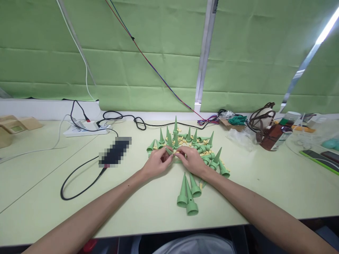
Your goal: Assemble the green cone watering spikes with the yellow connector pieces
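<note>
My left hand [156, 163] is closed on a green plastic cone spike [168, 151], whose pointed part shows above the fingers. My right hand [192, 160] pinches a small yellow plastic piece [177, 152] against the spike's end; the fingers partly cover where the two meet. Behind both hands lies a pile of green cone spikes, one tall spike [176, 126] standing upright at the back. Small yellow pieces [182, 142] are scattered among them. Nearer the table's front edge, several loose spikes [191, 204] lie with their wide collars toward me.
A pixelated dark device [116, 151] with a looped black cable [63, 183] lies at left, before a white power strip [86, 129]. To the right are a brown bottle [277, 135], clear plastic bags [242, 138] and a green-edged phone [319, 160]. Cardboard boxes [29, 123] sit far left.
</note>
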The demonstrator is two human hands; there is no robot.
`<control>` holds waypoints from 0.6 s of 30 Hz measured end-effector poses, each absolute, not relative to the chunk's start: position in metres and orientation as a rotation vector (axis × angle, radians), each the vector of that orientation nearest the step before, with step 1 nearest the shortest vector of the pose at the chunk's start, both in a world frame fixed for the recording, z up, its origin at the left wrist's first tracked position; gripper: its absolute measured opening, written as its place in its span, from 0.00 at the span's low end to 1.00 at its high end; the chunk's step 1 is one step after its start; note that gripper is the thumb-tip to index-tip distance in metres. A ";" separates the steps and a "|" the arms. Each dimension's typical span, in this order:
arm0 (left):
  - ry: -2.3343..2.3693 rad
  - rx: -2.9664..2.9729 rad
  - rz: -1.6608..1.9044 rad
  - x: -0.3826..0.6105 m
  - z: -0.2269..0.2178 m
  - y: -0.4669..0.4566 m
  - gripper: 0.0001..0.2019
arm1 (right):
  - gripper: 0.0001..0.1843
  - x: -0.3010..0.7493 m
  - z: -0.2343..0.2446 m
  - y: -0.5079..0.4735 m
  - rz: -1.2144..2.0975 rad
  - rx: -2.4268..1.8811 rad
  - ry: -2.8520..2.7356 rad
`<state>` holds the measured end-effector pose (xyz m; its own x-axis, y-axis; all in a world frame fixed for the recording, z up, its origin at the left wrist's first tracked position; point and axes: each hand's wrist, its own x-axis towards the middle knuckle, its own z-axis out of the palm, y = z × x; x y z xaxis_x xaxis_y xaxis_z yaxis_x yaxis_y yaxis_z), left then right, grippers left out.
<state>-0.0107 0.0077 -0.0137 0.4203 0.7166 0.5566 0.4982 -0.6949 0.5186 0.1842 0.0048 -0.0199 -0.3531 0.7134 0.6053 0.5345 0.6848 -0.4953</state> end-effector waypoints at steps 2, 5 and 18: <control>1.045 2.404 1.146 -0.011 -0.013 0.007 0.06 | 0.08 0.184 -0.020 0.005 0.265 -0.962 -2.049; 1.038 2.393 1.144 -0.010 -0.011 0.006 0.07 | 0.09 0.185 -0.020 0.004 0.277 -0.959 -2.058; 1.007 2.372 1.073 -0.010 -0.008 0.002 0.11 | 0.11 0.185 -0.020 0.004 0.238 -0.985 -2.074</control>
